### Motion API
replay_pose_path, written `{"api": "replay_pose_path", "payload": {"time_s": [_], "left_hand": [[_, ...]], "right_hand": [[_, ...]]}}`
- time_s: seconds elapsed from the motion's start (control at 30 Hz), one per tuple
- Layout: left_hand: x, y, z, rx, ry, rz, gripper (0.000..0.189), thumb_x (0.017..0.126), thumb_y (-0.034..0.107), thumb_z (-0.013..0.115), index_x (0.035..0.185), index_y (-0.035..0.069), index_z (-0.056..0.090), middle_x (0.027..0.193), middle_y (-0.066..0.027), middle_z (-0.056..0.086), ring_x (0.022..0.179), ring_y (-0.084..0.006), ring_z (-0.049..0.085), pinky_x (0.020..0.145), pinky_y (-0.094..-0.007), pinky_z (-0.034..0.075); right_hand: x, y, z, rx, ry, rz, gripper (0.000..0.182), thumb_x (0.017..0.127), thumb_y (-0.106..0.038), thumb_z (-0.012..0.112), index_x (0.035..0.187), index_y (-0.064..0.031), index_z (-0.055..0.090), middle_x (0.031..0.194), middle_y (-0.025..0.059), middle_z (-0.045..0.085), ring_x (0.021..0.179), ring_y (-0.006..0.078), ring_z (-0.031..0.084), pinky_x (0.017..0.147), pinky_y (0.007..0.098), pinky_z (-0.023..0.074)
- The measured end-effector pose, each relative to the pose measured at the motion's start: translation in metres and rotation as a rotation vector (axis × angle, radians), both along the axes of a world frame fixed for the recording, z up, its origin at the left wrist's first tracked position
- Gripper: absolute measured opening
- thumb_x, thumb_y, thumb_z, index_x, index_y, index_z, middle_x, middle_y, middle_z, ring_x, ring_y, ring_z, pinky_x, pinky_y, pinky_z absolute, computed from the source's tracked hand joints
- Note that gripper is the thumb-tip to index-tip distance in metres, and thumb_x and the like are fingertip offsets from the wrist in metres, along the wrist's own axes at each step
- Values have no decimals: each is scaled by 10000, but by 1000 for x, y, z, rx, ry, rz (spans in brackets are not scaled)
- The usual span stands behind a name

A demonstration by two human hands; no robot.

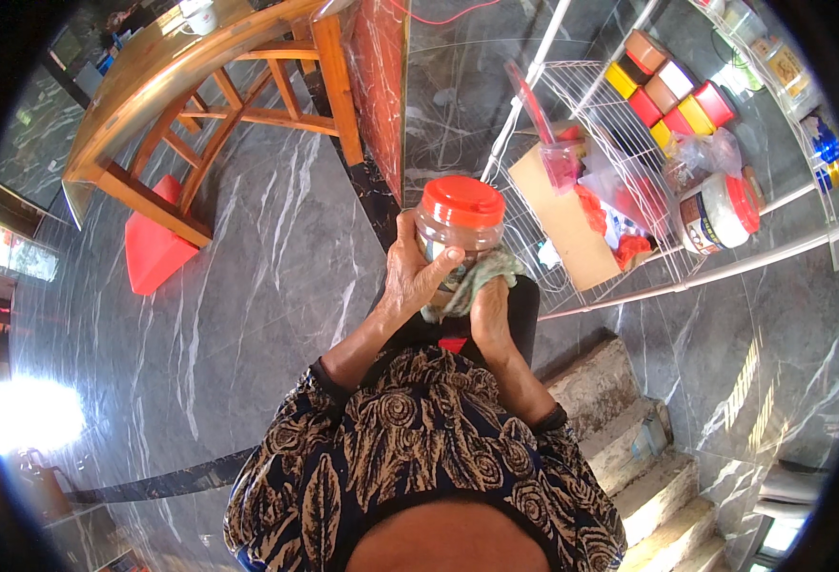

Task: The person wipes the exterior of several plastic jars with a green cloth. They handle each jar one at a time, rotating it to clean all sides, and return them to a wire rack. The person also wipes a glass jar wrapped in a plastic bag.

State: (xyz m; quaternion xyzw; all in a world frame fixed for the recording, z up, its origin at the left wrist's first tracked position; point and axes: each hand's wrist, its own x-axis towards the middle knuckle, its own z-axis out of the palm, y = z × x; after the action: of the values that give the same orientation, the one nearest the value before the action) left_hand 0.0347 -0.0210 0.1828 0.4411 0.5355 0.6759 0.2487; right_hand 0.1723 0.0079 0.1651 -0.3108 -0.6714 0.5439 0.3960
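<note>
A clear plastic jar (429, 233) with a red screw lid (464, 201) is held upright above my lap. My left hand (412, 272) grips its left side, the thumb lying across the front. On the jar's lower right side, my right hand (491, 307) presses a pale green and grey cloth (473, 282). The cloth hides part of the jar and the fingertips of that hand. What the jar contains is hard to tell.
At right stands a white wire rack (562, 79) with a cardboard box (566, 222), colourful boxes (677, 104) and another red-lidded jar (716, 214). A wooden table (155, 57) and a red stool (151, 243) are at left. Concrete steps (634, 443) lie at lower right.
</note>
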Motion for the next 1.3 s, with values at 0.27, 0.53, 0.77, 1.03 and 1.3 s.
{"api": "replay_pose_path", "payload": {"time_s": [0.27,0.53,0.77,1.03,1.3], "left_hand": [[-4,-9,13,14,-17,-178,717,735,486,705,1146,-23,411,1004,-138,566,947,-175,540,813,-330,442],[-5,-10,23,82,39,-479,851,662,532,743,1210,-39,428,1043,-133,572,991,-196,552,845,-342,443],[11,-19,27,54,618,12,878,683,592,649,1213,-62,400,1105,-235,531,998,-371,562,832,-421,468],[24,-19,14,78,408,34,1047,655,600,699,1289,-81,220,1155,-252,477,1084,-342,515,903,-414,433],[16,0,9,93,-131,-19,785,751,495,692,1215,-18,322,1122,-149,515,1015,-194,517,881,-343,433]], "right_hand": [[4,12,0,-771,565,112,517,947,-438,383,1263,-29,409,1158,82,541,1015,190,557,880,341,467],[17,19,-35,-876,498,166,412,880,-308,565,1184,-39,494,1138,105,564,989,218,584,824,359,518],[18,16,-22,-989,679,209,427,866,-293,585,1188,-32,484,1138,104,559,999,222,583,861,352,494],[6,3,-3,-138,231,36,446,957,-375,389,1207,-14,465,1144,84,554,1025,176,547,866,316,445],[-5,-12,12,75,-39,-74,407,965,-340,362,1145,9,468,1050,181,510,954,306,496,836,417,380]]}}
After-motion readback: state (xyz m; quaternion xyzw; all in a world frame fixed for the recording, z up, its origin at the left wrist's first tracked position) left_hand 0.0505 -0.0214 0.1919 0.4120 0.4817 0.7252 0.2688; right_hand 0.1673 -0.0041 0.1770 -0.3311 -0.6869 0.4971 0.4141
